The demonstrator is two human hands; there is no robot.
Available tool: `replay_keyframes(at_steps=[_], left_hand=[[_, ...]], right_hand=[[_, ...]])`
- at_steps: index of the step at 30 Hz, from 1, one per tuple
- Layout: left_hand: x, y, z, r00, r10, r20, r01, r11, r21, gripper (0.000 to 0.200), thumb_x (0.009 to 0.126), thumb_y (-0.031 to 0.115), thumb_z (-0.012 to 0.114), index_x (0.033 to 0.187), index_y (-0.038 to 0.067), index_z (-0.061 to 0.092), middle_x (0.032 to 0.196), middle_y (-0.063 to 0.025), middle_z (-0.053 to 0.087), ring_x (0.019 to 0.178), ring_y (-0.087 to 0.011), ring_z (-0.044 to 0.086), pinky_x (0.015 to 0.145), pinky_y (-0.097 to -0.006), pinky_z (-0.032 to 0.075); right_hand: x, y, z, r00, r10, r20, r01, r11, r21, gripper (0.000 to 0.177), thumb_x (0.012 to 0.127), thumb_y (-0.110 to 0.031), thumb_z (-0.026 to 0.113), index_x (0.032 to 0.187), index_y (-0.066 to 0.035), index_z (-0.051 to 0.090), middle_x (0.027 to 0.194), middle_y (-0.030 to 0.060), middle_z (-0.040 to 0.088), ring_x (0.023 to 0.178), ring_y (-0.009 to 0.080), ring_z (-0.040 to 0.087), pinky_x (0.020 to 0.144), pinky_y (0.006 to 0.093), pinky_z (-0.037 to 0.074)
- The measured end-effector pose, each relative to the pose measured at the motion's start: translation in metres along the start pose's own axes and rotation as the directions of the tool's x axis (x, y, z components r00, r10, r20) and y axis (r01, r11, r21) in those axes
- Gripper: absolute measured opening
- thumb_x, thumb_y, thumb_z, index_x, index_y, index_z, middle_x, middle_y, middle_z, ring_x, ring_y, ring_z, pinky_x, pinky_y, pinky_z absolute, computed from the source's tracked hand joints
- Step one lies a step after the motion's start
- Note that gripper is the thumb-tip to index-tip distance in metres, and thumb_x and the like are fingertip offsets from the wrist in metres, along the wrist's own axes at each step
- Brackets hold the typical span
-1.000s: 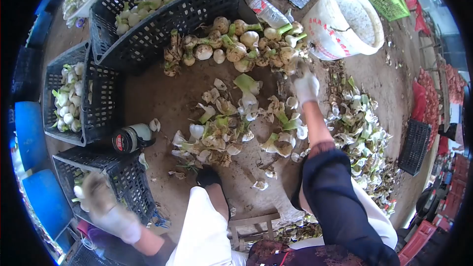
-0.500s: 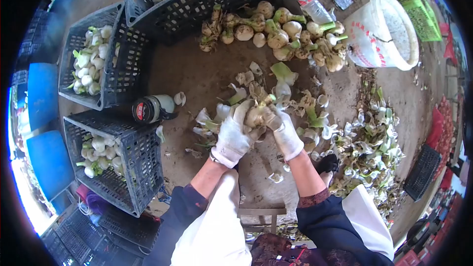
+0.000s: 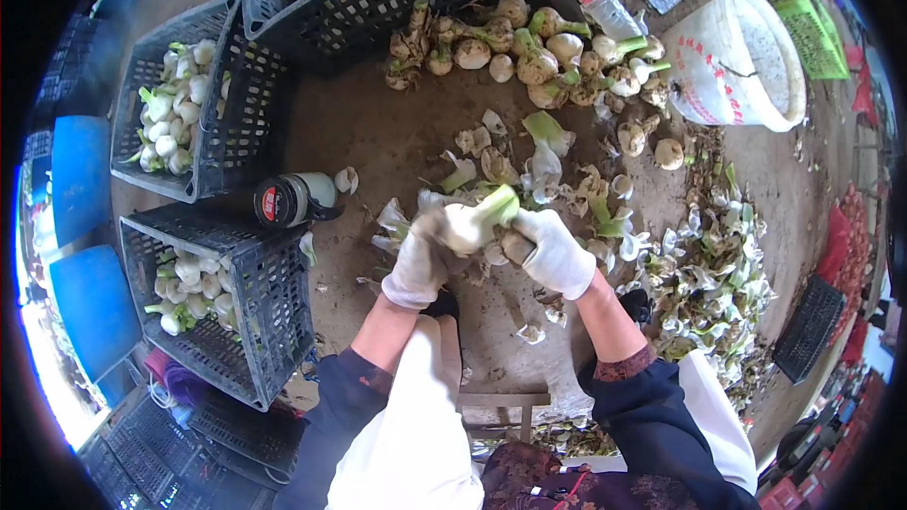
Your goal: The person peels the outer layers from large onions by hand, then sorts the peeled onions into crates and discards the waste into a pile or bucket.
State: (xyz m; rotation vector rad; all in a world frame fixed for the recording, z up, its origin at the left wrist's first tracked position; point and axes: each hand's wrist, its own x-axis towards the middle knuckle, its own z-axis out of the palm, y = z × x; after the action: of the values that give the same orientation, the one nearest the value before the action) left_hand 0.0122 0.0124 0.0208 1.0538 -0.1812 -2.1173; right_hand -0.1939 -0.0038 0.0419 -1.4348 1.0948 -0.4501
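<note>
A pale, peeled garlic bulb (image 3: 463, 229) with a short green stem is held in front of me. My left hand (image 3: 418, 264), in a white glove with soiled fingertips, is closed around the bulb's left side. On the other side, my right hand (image 3: 556, 253), gloved too, has its fingers curled together beside the stem end. What lies in those right fingers is hidden. Loose garlic skins (image 3: 546, 165) and leaf scraps are scattered on the ground beneath and beyond both hands.
Unpeeled garlic bulbs (image 3: 534, 61) lie in a heap ahead, beside a white bucket (image 3: 699, 66). Black crates of cleaned bulbs stand at left, including a near crate (image 3: 274, 321). A dark-lidded jar (image 3: 283, 203) sits by them. Peelings (image 3: 709, 293) pile up at right.
The bulb has gone from brown and dirty to white, with its green stem now showing. My hands have moved apart slightly, the left one lower. Two bulbs show apart from the heap's right end.
</note>
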Motion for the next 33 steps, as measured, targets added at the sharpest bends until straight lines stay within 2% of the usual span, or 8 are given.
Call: replay_keyframes(at_steps=[2, 5, 7, 12, 14, 18, 26, 33], left_hand=[[-0.001, -0.006, -0.002, 0.998, -0.048, -0.027, 0.044, 0.992, -0.116, 0.040, 0.094, 0.042, 0.042, 0.119, 0.012, 0.054, 0.113, -0.0051, 0.060, 0.103, -0.0204, 0.059, 0.083, -0.0347, 0.050], [0.006, -0.015, -0.003, 0.976, -0.094, -0.196, 0.061, 0.984, -0.170, 0.048, 0.095, 0.051, 0.042, 0.121, 0.012, 0.054, 0.114, -0.0056, 0.060, 0.102, -0.0192, 0.058, 0.083, -0.0340, 0.051], [0.011, -0.016, -0.008, 0.975, 0.190, 0.114, -0.220, 0.898, 0.381, 0.062, 0.094, 0.061, 0.038, 0.123, 0.008, 0.054, 0.114, -0.0071, 0.058, 0.102, -0.0189, 0.057, 0.086, -0.0319, 0.050], [0.017, -0.009, -0.002, 0.828, 0.550, -0.107, -0.432, 0.748, 0.504, 0.037, 0.098, 0.035, 0.050, 0.109, 0.002, 0.060, 0.095, -0.0028, 0.060, 0.080, -0.0142, 0.056, 0.074, -0.0297, 0.048], [0.014, -0.001, -0.005, 0.630, 0.777, -0.008, -0.371, 0.309, 0.876, 0.026, 0.091, 0.027, 0.060, 0.103, 0.003, 0.062, 0.090, -0.0067, 0.061, 0.077, -0.0166, 0.057, 0.072, -0.0296, 0.049], [-0.014, 0.015, 0.017, 0.751, 0.592, 0.291, -0.401, 0.059, 0.914, 0.030, 0.081, 0.025, 0.072, 0.099, 0.003, 0.063, 0.084, -0.0094, 0.064, 0.077, -0.0182, 0.060, 0.073, -0.0311, 0.049], [-0.024, 0.017, 0.019, 0.886, 0.464, 0.018, -0.394, 0.730, 0.558, 0.015, 0.087, 0.011, 0.062, 0.099, 0.001, 0.062, 0.085, -0.0033, 0.064, 0.070, -0.0106, 0.060, 0.062, -0.0242, 0.049], [-0.012, 0.029, -0.014, 0.894, 0.419, -0.161, -0.405, 0.907, 0.112, 0.021, 0.091, 0.007, 0.057, 0.109, -0.003, 0.055, 0.093, -0.0105, 0.065, 0.080, -0.0193, 0.065, 0.073, -0.0350, 0.057]], right_hand=[[-0.003, 0.002, 0.004, 0.988, -0.149, -0.033, 0.141, 0.976, -0.167, 0.028, 0.086, -0.012, 0.066, 0.111, -0.002, 0.060, 0.091, 0.0001, 0.064, 0.083, 0.0117, 0.059, 0.071, 0.0324, 0.050], [-0.003, -0.016, 0.009, 0.989, 0.068, -0.128, 0.013, 0.840, 0.543, 0.033, 0.082, -0.008, 0.066, 0.114, -0.001, 0.061, 0.089, -0.0003, 0.064, 0.079, 0.0117, 0.059, 0.073, 0.0283, 0.050], [0.001, -0.005, 0.016, 0.976, 0.143, -0.163, -0.024, 0.818, 0.574, 0.031, 0.083, -0.008, 0.066, 0.112, -0.001, 0.062, 0.089, -0.0002, 0.064, 0.078, 0.0100, 0.058, 0.071, 0.0260, 0.049], [-0.002, -0.001, 0.023, 0.951, 0.292, -0.099, -0.085, 0.556, 0.827, 0.026, 0.082, -0.006, 0.062, 0.107, 0.000, 0.064, 0.084, -0.0005, 0.064, 0.070, 0.0056, 0.056, 0.062, 0.0203, 0.046], [-0.005, -0.008, 0.023, 0.935, 0.351, -0.055, -0.134, 0.490, 0.861, 0.025, 0.081, -0.005, 0.062, 0.105, 0.000, 0.065, 0.082, 0.0000, 0.064, 0.069, 0.0049, 0.056, 0.062, 0.0203, 0.046], [-0.002, -0.012, 0.018, 0.959, 0.248, -0.137, -0.121, 0.796, 0.592, 0.024, 0.080, -0.005, 0.063, 0.102, 0.001, 0.065, 0.080, 0.0022, 0.065, 0.070, 0.0106, 0.059, 0.064, 0.0261, 0.048], [0.021, 0.033, -0.001, 0.965, 0.140, -0.220, -0.251, 0.731, -0.635, 0.019, 0.076, -0.006, 0.061, 0.093, -0.001, 0.065, 0.080, 0.0225, 0.065, 0.081, 0.0366, 0.065, 0.075, 0.0447, 0.050], [0.000, 0.019, -0.023, 0.983, 0.009, -0.186, -0.089, 0.898, -0.430, 0.060, 0.074, -0.025, 0.073, 0.128, -0.008, 0.053, 0.106, 0.0228, 0.063, 0.100, 0.0376, 0.061, 0.086, 0.0441, 0.049]])
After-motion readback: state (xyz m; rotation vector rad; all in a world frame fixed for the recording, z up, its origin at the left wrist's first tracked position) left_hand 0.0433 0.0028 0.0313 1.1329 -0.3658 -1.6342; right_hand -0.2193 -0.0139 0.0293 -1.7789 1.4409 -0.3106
